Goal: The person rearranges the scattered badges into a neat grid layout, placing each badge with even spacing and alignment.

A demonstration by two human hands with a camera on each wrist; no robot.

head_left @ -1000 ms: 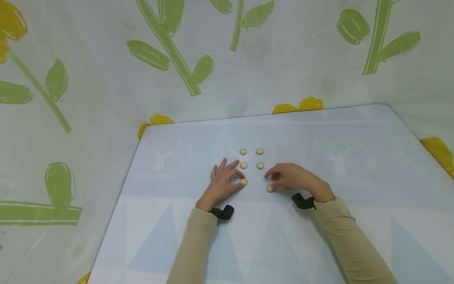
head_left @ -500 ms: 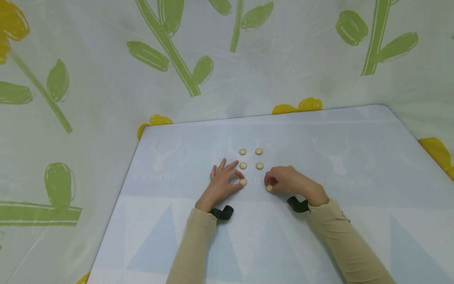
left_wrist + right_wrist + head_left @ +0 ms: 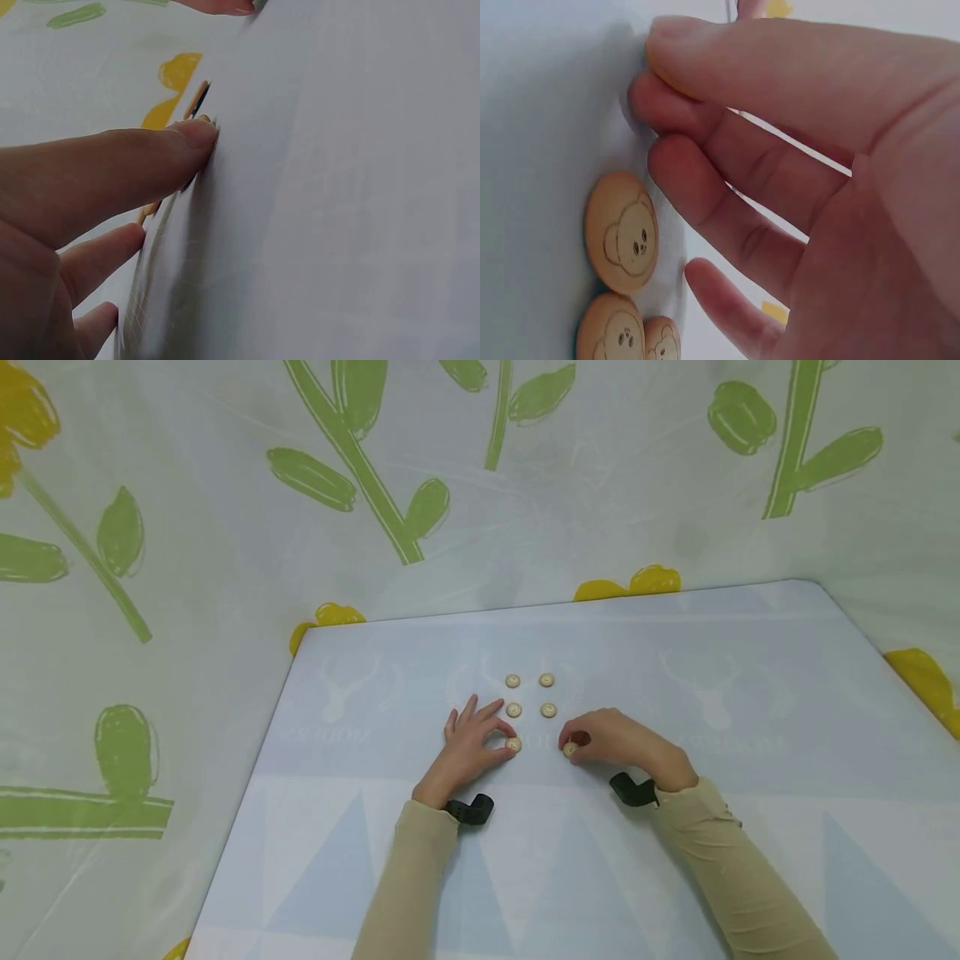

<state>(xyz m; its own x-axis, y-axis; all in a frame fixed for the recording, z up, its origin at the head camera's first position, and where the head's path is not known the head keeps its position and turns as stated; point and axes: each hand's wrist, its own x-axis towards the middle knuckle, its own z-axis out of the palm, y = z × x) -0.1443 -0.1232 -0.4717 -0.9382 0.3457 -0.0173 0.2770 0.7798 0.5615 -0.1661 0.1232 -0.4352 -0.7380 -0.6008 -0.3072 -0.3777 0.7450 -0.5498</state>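
Observation:
Small round wooden discs lie on the table; the right wrist view shows a bear face on a nearby disc (image 3: pixel 621 234). My left hand (image 3: pixel 467 753) pinches one disc (image 3: pixel 514 744) by its sides between thumb and index finger, its other fingers spread. Across from it, my right hand (image 3: pixel 622 745) pinches another disc (image 3: pixel 569 750) between thumb and curled fingers. Under the right thumb (image 3: pixel 727 56) only a thin edge of that disc shows. Beyond the hands sit two nearer discs, left (image 3: pixel 513 710) and right (image 3: pixel 549 711), with a farther pair, left (image 3: pixel 513 681) and right (image 3: pixel 547 680).
A pale cloth with blue triangles and faint deer heads covers the table (image 3: pixel 420 668). Behind its far edge hangs a white sheet (image 3: pixel 225 527) printed with green stems and yellow flowers. A black wrist camera (image 3: pixel 472 810) sits on the left wrist, another (image 3: pixel 632 790) on the right.
The right fingers have come together round their disc, which has shifted slightly away from me. My left hand and its disc hold their place, and the other discs look unmoved.

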